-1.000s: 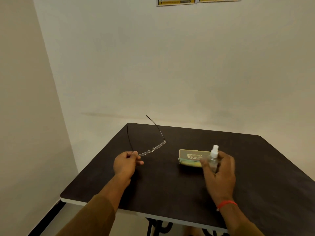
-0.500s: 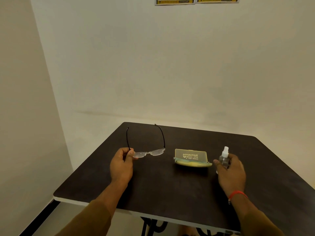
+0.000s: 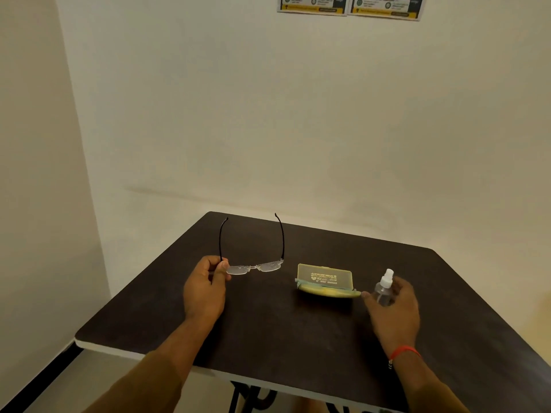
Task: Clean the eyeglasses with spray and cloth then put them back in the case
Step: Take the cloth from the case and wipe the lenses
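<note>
Rimless eyeglasses (image 3: 257, 266) with thin black arms are held level above the dark table (image 3: 283, 323), arms unfolded and pointing away from me. My left hand (image 3: 205, 289) pinches their left lens corner. An open yellow-green case (image 3: 325, 280) lies at the table's middle, lid standing up, with a pale cloth edge showing along its front. To its right stands a small clear spray bottle (image 3: 384, 286) with a white nozzle; my right hand (image 3: 395, 308) is curled around it from behind.
The table stands in a room corner with cream walls behind and to the left. Two posters (image 3: 348, 5) hang high on the back wall. The table's near edge (image 3: 134, 353) is white, with black legs below.
My right hand carried the spray bottle from in front of the case to the case's right side. My left hand turned the glasses level, arms pointing away.
</note>
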